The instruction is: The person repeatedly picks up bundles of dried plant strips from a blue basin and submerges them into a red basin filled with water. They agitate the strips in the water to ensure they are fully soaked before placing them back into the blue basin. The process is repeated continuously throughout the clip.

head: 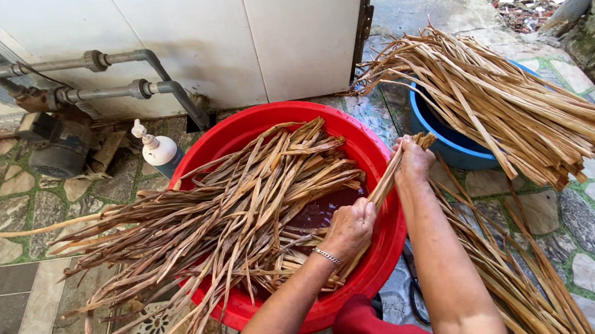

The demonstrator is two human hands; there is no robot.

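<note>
On a stone-paved yard floor [10,198], a red basin [372,155] holds wet leaf strips [231,212]. Both hands – left hand [349,227], right hand [413,161] – grip one strip [383,186] closed-fisted; best kept taut and submerged evenly.

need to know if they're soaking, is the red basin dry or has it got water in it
It has water. Dark liquid shows in the red basin between the leaf strips, beside the left hand. How deep it is cannot be told.
</note>
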